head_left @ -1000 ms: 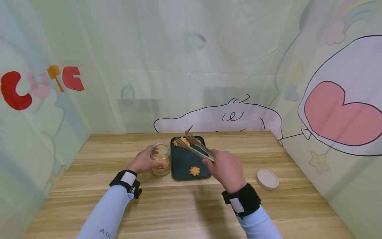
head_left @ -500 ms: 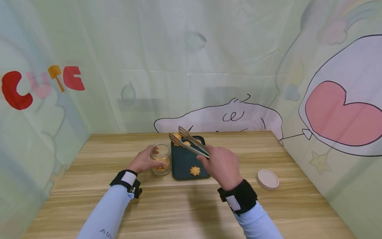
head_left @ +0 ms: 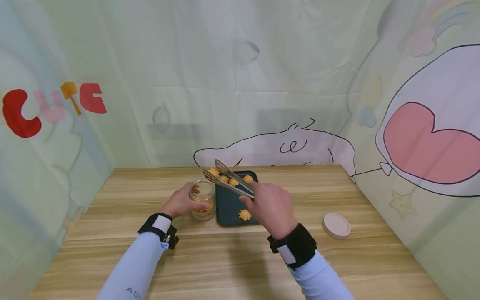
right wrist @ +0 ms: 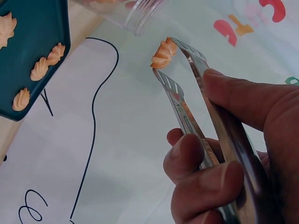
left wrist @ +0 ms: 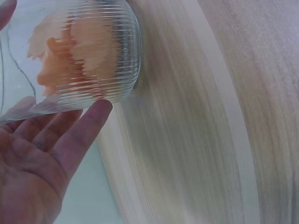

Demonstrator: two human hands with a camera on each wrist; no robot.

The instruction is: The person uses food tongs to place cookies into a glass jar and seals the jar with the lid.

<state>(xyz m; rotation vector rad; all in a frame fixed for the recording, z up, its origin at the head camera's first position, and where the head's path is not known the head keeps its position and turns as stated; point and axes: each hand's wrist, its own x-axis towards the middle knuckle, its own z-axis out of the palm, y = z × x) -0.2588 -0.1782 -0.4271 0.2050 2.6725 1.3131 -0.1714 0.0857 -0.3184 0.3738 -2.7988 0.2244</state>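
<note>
My left hand (head_left: 181, 202) holds an uncapped glass jar (head_left: 203, 196) on the table, thumb on the near side and fingers round the far side. Several orange-yellow piped cookies (left wrist: 79, 51) lie in the jar's ribbed lower part. My right hand (head_left: 271, 208) grips metal tongs (head_left: 234, 189), thumb on one arm and fingers curled round the other. One swirled cookie (right wrist: 163, 53) is pinched between the tong tips, raised beyond the jar's mouth and the tray's far left corner. A dark teal tray (head_left: 228, 206) stands against the jar's right side, bearing a star-shaped cookie (head_left: 245, 214) near its front and several at its back.
A round pale lid (head_left: 336, 225) lies on the wooden table (head_left: 187, 258) to the right of my right hand. Behind the table's far edge hangs a printed cloth backdrop (head_left: 180, 104), with more cloth at both sides.
My right hand has moved left, lifting the tongs with a cookie from the back of the tray towards the jar. My left hand and the jar have stayed still.
</note>
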